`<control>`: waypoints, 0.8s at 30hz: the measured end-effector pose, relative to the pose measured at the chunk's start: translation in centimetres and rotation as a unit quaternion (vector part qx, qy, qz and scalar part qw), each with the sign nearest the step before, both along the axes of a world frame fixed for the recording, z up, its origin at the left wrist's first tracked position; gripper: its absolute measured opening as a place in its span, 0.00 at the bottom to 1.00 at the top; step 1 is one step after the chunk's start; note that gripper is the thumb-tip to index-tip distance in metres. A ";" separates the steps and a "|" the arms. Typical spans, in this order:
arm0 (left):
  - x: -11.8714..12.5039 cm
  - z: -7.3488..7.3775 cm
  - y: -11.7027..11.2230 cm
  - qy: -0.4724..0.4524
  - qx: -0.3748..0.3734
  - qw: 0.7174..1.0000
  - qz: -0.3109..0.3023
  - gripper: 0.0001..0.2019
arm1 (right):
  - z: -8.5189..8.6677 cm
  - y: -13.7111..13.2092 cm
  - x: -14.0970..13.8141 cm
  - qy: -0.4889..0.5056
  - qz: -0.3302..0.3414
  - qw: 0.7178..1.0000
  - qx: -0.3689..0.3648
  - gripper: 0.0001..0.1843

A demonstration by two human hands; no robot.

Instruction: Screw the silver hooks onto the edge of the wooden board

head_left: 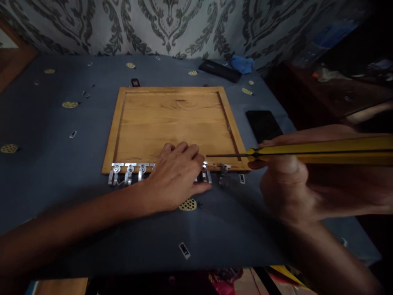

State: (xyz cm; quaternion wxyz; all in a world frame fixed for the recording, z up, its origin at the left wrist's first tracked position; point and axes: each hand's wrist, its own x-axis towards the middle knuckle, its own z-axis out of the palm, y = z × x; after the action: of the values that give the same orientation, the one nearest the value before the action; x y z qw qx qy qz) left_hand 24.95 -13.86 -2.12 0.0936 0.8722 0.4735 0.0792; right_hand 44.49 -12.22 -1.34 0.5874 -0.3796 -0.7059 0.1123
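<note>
A shallow wooden board with a raised frame (172,123) lies on the table, with a row of silver metal hooks (129,172) along its near edge. Over the right part of that row rests my left hand (178,174), fingers bent and thumb stretched along the near side. Thumb and forefinger close round a metal hook (204,174); what the palm covers is hidden. My right hand (294,188) grips a screwdriver (319,151) by its yellow handle, shaft pointing left above the board. Just below the shaft sits a separate, tilted hook (224,170) at the board's right end.
A black phone-like slab (264,125) lies right of the board. Behind it are a long black case (220,71) and a blue cloth (242,64). Small screw-like bits (86,94) lie at the left on the patterned tablecloth (147,241). A patterned wall (172,24) stands behind.
</note>
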 end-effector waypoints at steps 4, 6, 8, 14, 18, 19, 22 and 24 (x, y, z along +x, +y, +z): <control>0.1 0.1 0.1 0.001 -0.004 1.000 0.003 0.19 | 0.3 0.3 -1.0 -0.031 -0.030 0.998 0.045 0.07; 0.1 0.1 0.1 0.001 -0.006 1.000 0.001 0.19 | 0.2 0.5 -1.3 -0.031 -0.004 0.999 0.020 0.08; 0.1 0.2 0.1 0.001 -0.007 1.000 0.000 0.19 | 0.2 0.4 -1.4 -0.036 0.016 0.999 0.002 0.08; 0.1 0.1 0.0 -0.004 -0.002 1.000 0.000 0.19 | 0.0 0.3 -1.4 -0.059 0.006 0.998 0.007 0.10; 0.2 0.1 0.0 0.003 -0.007 1.000 0.002 0.19 | -0.4 0.6 -1.3 -0.070 -0.002 0.998 0.006 0.09; 0.3 0.1 0.1 0.005 -0.008 1.000 0.002 0.19 | -0.5 0.7 -1.2 -0.070 0.002 0.998 0.007 0.09; 0.3 0.1 0.1 0.006 -0.003 1.000 0.001 0.20 | -0.5 0.8 -1.2 -0.062 0.030 0.998 0.011 0.09; 0.2 0.0 0.1 0.003 0.004 1.000 0.000 0.20 | -0.1 0.7 -1.2 -0.047 0.058 0.997 -0.010 0.09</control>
State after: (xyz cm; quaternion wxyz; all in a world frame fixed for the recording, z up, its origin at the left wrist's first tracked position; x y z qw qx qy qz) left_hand 25.16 -13.79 -2.09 0.0887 0.8728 0.4736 0.0785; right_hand 43.28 -11.49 -1.47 0.5426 -0.3487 -0.7521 0.1353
